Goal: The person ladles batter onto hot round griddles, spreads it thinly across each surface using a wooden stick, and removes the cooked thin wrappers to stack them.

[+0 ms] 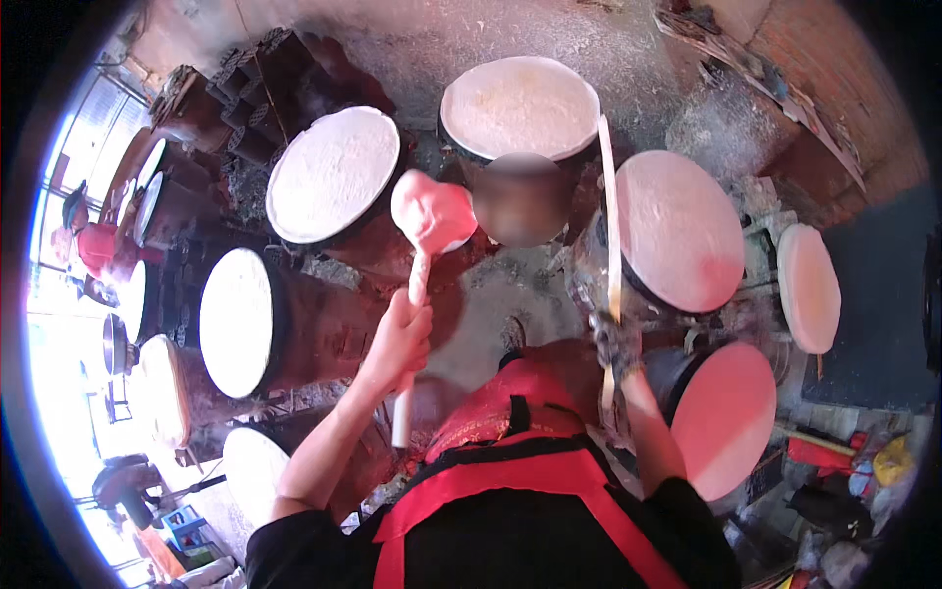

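Note:
My bare left hand point(401, 335) is closed around the handle of a ladle-like tool, whose head is covered by a lump of white dough or thick batter point(434, 212). My right hand point(617, 344), in a dark glove, grips a long, thin, pale wooden stick point(610, 213). The stick's far end reaches the right edge of a round pan point(521, 107) covered in a pale layer. Right of the stick stands another coated round pan point(681, 230); a third point(331, 174) lies beyond my left hand. A blurred round patch hides what is below the far pan.
More round pans stand at the left point(236, 322) and lower right point(725, 421). A stack of dark coal briquettes point(254, 110) is at the upper left. Another person point(99, 239) in red is at the far left. A blue crate point(184, 526) sits at the lower left.

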`<move>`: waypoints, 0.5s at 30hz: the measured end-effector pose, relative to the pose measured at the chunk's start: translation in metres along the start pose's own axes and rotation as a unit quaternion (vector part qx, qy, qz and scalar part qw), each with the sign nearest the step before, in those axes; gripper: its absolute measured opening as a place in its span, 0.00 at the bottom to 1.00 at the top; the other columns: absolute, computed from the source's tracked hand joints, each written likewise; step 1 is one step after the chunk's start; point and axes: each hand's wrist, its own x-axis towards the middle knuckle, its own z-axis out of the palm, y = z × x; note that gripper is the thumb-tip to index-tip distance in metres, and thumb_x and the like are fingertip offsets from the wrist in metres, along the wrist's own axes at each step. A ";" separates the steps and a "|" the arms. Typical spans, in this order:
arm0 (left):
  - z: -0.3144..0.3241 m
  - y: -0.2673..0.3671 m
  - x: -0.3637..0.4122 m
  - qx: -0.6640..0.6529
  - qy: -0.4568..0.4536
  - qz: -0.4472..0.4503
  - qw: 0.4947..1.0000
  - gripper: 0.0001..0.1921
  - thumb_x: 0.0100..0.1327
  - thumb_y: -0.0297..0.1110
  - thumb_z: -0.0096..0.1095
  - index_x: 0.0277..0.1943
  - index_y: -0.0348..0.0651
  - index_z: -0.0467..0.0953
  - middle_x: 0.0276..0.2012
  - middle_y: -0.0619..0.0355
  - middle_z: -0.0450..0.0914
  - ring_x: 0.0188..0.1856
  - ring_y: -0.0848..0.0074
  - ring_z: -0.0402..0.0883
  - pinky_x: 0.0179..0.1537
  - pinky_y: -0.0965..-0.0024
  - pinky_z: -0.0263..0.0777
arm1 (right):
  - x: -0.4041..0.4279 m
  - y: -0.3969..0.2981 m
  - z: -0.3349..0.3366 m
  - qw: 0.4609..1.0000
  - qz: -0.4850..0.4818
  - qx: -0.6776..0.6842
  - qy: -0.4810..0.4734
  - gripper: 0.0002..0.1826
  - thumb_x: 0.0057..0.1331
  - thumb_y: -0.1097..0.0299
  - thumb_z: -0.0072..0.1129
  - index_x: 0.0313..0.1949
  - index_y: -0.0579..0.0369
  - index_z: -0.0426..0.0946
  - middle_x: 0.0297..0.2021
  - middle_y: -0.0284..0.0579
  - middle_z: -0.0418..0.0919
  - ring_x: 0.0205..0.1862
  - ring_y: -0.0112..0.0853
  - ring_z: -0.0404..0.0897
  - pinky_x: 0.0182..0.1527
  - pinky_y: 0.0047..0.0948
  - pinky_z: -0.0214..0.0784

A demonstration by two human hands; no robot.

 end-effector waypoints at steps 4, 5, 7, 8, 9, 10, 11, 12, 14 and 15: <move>-0.055 0.043 0.059 -0.324 -0.152 -0.195 0.913 0.04 0.64 0.28 0.49 0.38 0.41 0.62 0.21 0.66 0.61 0.14 0.90 0.56 0.10 0.88 0.48 | 0.100 -0.088 0.110 0.881 -0.287 -0.291 0.238 0.06 0.59 0.64 0.56 0.36 0.47 0.74 0.16 0.35 0.71 0.10 0.23 0.66 0.10 0.22 0.52; -0.059 0.049 0.070 -0.407 -0.167 -0.239 0.866 0.04 0.64 0.28 0.48 0.39 0.39 0.63 0.21 0.65 0.62 0.15 0.90 0.56 0.09 0.89 0.48 | 0.148 -0.108 0.095 0.788 -0.339 -0.400 0.322 0.04 0.59 0.66 0.55 0.34 0.48 0.74 0.15 0.35 0.70 0.10 0.22 0.65 0.10 0.21 0.51; -0.065 0.059 0.083 -0.425 -0.157 -0.240 0.858 0.05 0.64 0.27 0.48 0.40 0.37 0.63 0.21 0.65 0.62 0.15 0.90 0.57 0.09 0.88 0.49 | 0.204 -0.153 0.090 0.921 -0.347 -0.082 0.159 0.03 0.59 0.69 0.55 0.33 0.50 0.75 0.17 0.36 0.72 0.12 0.23 0.65 0.13 0.21 0.53; -0.070 0.063 0.087 -0.444 -0.139 -0.235 0.853 0.06 0.64 0.27 0.47 0.41 0.35 0.63 0.21 0.64 0.62 0.15 0.90 0.57 0.09 0.88 0.50 | 0.216 -0.170 0.107 0.916 -0.352 -0.073 0.179 0.04 0.59 0.68 0.54 0.33 0.51 0.75 0.18 0.36 0.73 0.13 0.23 0.66 0.14 0.21 0.53; -0.077 0.070 0.092 -0.445 -0.143 -0.239 0.851 0.06 0.64 0.27 0.47 0.41 0.35 0.63 0.21 0.64 0.62 0.15 0.90 0.57 0.09 0.88 0.50 | 0.226 -0.188 0.127 0.909 -0.359 -0.062 0.200 0.04 0.59 0.68 0.54 0.33 0.52 0.75 0.18 0.37 0.74 0.14 0.23 0.67 0.16 0.22 0.54; -0.080 0.076 0.097 -0.454 -0.130 -0.237 0.849 0.07 0.65 0.27 0.46 0.43 0.35 0.64 0.21 0.64 0.62 0.15 0.89 0.57 0.09 0.88 0.50 | 0.249 -0.206 0.134 0.850 -0.389 -0.128 0.331 0.07 0.59 0.68 0.54 0.35 0.55 0.76 0.23 0.42 0.77 0.20 0.28 0.73 0.22 0.27 0.62; -0.083 0.084 0.105 -0.462 -0.118 -0.235 0.847 0.08 0.65 0.27 0.45 0.44 0.34 0.64 0.22 0.63 0.62 0.15 0.89 0.57 0.09 0.88 0.50 | 0.262 -0.224 0.135 0.845 -0.393 -0.128 0.339 0.07 0.59 0.68 0.54 0.35 0.55 0.76 0.23 0.42 0.77 0.20 0.28 0.73 0.22 0.27 0.62; -0.088 0.087 0.110 -0.474 -0.116 -0.218 0.845 0.08 0.66 0.27 0.44 0.45 0.33 0.64 0.22 0.63 0.63 0.15 0.88 0.58 0.10 0.88 0.51 | 0.265 -0.231 0.154 0.773 -0.397 -0.239 0.433 0.09 0.59 0.69 0.53 0.39 0.53 0.76 0.26 0.43 0.78 0.25 0.30 0.75 0.26 0.28 0.66; -0.098 0.097 0.126 -0.481 -0.114 -0.219 0.841 0.08 0.66 0.27 0.44 0.45 0.33 0.64 0.23 0.62 0.63 0.15 0.88 0.58 0.10 0.88 0.51 | 0.280 -0.247 0.160 0.691 -0.352 -0.351 0.524 0.16 0.59 0.64 0.54 0.47 0.52 0.75 0.37 0.47 0.80 0.41 0.35 0.78 0.43 0.31 0.68; -0.103 0.102 0.133 -0.493 -0.106 -0.211 0.837 0.08 0.66 0.27 0.44 0.44 0.33 0.64 0.23 0.62 0.63 0.16 0.88 0.58 0.10 0.88 0.52 | 0.282 -0.247 0.170 0.690 -0.351 -0.352 0.526 0.16 0.59 0.64 0.54 0.47 0.52 0.75 0.37 0.47 0.80 0.41 0.35 0.78 0.43 0.31 0.68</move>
